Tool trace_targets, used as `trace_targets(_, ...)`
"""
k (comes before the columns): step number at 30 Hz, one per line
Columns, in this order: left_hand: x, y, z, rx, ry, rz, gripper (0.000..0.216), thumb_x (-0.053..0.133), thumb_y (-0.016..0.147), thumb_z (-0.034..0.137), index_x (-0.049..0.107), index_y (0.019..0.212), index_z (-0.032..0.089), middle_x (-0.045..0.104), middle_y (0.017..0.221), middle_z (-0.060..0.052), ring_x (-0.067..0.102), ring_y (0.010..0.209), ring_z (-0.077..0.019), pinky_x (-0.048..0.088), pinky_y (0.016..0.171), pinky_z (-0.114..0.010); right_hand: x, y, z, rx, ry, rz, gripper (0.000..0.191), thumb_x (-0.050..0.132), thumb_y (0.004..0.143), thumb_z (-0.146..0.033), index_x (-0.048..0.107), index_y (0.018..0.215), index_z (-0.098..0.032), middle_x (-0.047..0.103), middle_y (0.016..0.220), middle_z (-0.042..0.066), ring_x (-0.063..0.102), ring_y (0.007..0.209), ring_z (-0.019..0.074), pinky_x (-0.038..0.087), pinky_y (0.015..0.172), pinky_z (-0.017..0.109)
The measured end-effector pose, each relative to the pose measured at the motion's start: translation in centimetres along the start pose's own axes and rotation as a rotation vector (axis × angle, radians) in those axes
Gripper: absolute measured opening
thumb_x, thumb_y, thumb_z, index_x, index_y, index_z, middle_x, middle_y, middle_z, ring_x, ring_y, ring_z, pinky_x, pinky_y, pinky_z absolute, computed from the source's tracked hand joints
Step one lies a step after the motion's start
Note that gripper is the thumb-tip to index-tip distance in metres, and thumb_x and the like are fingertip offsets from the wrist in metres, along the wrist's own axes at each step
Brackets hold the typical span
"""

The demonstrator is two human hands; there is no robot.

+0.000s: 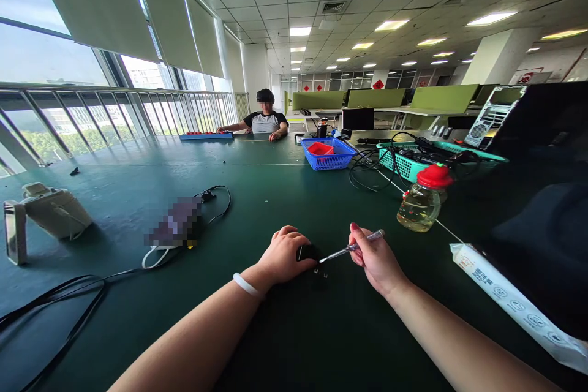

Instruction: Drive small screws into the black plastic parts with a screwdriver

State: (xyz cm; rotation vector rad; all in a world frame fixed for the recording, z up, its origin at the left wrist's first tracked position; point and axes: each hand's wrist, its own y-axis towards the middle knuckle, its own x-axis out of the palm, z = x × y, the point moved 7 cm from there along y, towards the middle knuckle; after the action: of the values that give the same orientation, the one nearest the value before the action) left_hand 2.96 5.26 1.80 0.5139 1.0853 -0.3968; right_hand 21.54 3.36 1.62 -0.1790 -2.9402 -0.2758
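Note:
My left hand [285, 252] is closed over a small black part [307, 252] on the dark green table [257, 196], with a white band at the wrist. My right hand [374, 258] pinches a thin clear-handled screwdriver [353, 247]. Its tip points left and touches the black part. Two tiny pieces [320, 271] lie on the table just below the tip; they are too small to name.
A clear bottle with a red cap [423, 199] stands to the right, and a white packet [519, 306] lies near the right edge. Blue basket [327, 155], teal basket [407, 162] and cables sit farther back. A white device [50, 211] and black cords are at left. Another person [265, 119] sits at the far end.

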Motion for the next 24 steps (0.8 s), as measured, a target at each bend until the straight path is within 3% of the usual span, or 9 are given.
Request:
trace_targets(8,0.1,-0.1,-0.1,-0.008,0.000,0.000,0.049,0.069,0.079,0.036,0.062,0.127,0.028,0.069,0.123,-0.005,0.046,0.130,-0.0333,0.037,0.109,-0.053,0.7,-0.6,-0.5,-0.131,-0.329,-0.103,0.048,0.064,0.080,-0.067,0.056,0.065,-0.022,0.043,0.047,-0.004,0.040,0.043,0.0113,0.031,0.044,0.025)
trace_targets(12,0.1,-0.1,0.0,-0.011,-0.013,-0.014,0.051,0.068,0.081,0.035,0.060,0.131,0.028,0.068,0.124,-0.005,0.046,0.130,-0.0326,0.037,0.109,-0.052,1.0,-1.1,-1.4,-0.198,-0.459,-0.091,0.046,0.063,0.080,-0.067,0.058,0.067,-0.023,0.045,0.049,-0.003,0.041,0.045,0.0130,0.031,0.046,0.026)
trace_targets(24,0.1,0.1,0.0,-0.015,0.015,-0.013,0.052,0.068,0.083,0.033,0.059,0.133,0.025,0.069,0.124,-0.006,0.049,0.127,-0.0311,0.039,0.108,-0.050,0.4,-1.5,-2.9,-0.375,-0.481,0.050,0.037,0.069,0.080,-0.057,0.053,0.089,-0.025,0.060,0.072,0.001,0.056,0.057,0.0163,0.047,0.056,0.030)
